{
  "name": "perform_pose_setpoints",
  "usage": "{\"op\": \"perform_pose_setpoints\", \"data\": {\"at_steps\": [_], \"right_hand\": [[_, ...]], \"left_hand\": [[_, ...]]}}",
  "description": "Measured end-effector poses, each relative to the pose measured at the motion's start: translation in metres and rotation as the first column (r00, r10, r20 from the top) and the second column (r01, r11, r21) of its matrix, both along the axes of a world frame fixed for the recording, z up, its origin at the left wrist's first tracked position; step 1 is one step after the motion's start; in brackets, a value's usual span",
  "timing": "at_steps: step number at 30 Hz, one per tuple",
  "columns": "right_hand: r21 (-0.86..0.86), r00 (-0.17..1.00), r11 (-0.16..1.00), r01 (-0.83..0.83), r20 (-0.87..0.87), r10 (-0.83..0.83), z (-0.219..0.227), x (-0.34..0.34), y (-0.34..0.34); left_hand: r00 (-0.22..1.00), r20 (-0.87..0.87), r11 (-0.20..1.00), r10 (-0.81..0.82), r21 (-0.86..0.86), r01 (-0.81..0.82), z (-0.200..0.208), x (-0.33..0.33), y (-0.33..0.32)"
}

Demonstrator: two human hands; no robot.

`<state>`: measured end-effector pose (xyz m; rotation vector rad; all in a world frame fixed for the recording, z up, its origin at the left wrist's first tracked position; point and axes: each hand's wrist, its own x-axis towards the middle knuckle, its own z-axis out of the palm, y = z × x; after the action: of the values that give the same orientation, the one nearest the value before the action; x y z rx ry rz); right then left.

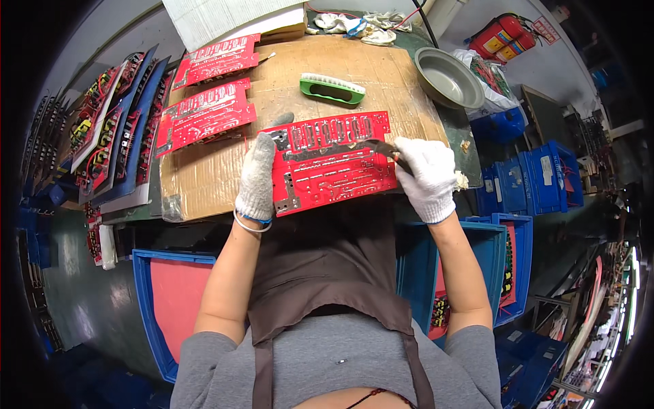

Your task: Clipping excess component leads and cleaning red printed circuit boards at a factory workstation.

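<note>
A red circuit board (334, 163) is tilted up in front of me, its solder side with silvery patches facing me. My left hand (259, 177), in a grey-white knitted glove, is closed round the board's left edge. In my right hand (429, 174), gloved in white, is a pair of pliers (381, 146), whose dark jaws reach over the upper right part of the board. Whether the jaws touch the board I cannot tell. Just beyond the board lies a green brush (332, 90) with white bristles.
Cardboard (197, 184) covers the bench. Two more red boards (204, 116) (216, 61) lie at the left, near upright racked boards (122, 136). A grey round bowl (446, 78) stands at the far right. Used gloves (368, 27) lie at the back. Blue crates (153, 307) (504, 266) flank my lap.
</note>
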<state>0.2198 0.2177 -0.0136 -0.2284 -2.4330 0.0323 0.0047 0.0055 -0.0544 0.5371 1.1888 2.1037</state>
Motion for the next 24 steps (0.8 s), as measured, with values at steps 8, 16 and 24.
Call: {"op": "perform_pose_setpoints", "data": {"at_steps": [8,16,24], "right_hand": [[-0.079,0.981,0.979,0.186,0.062,-0.182,0.015,0.034,-0.015],[-0.108,0.72,0.733,0.672,0.325,-0.613,0.016,0.145,-0.01],[0.318,0.428,0.609,0.727,0.483,-0.764,0.005,0.149,0.003]], "left_hand": [[0.993,0.108,0.998,-0.048,0.053,0.042,0.004,0.005,0.005],[0.997,0.06,0.999,-0.044,0.032,0.043,0.002,0.001,-0.001],[0.999,-0.008,0.999,-0.048,0.023,0.048,-0.001,0.001,0.007]]}}
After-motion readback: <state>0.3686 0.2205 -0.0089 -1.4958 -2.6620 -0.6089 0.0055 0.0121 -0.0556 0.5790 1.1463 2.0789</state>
